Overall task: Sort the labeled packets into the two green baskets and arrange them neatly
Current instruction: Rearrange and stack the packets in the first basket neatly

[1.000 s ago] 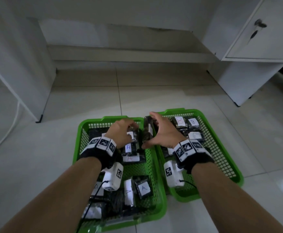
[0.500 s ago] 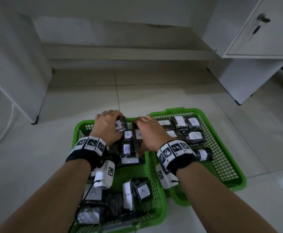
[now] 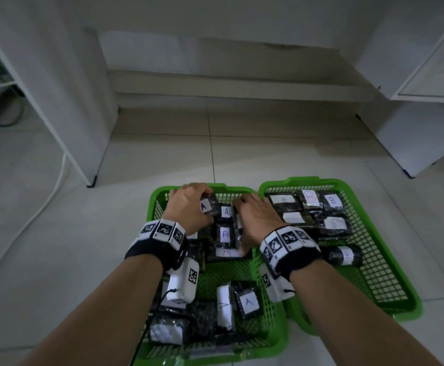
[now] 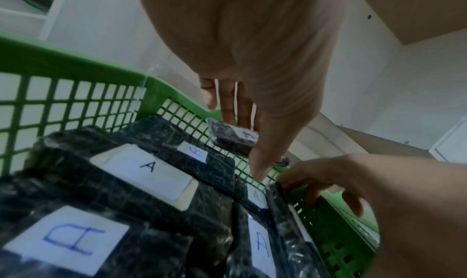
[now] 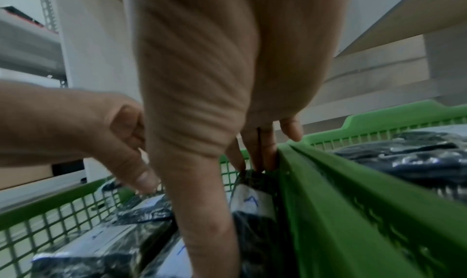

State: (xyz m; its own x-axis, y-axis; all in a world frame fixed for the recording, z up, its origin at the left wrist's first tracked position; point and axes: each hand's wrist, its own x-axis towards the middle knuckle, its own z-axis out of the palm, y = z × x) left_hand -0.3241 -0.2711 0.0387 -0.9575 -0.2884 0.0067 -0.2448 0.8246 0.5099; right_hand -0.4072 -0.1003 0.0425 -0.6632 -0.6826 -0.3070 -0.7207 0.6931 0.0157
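Observation:
Two green baskets stand side by side on the floor. The left basket (image 3: 277, 307) holds dark packets labelled A, the right basket (image 3: 374, 273) holds packets labelled B. My left hand (image 3: 202, 199) is at the left basket's far end and pinches a small A packet (image 4: 232, 137) between fingers and thumb, just above the far row. My right hand (image 3: 238, 207) grips another A packet (image 5: 252, 198) that stands on edge against the left basket's right wall (image 5: 328, 202); fingers sit on its far end and the thumb runs down its side.
Several A packets (image 3: 248, 302) lie loose at the near end of the left basket. One packet (image 3: 345, 254) lies apart in the middle of the right basket. White cabinets (image 3: 426, 114) stand to the right and left, with tiled floor (image 3: 268, 159) between them.
My right hand carried its upright packet from over the seam between the baskets down into the left basket. The left hand reached to the far row and picked up an A packet.

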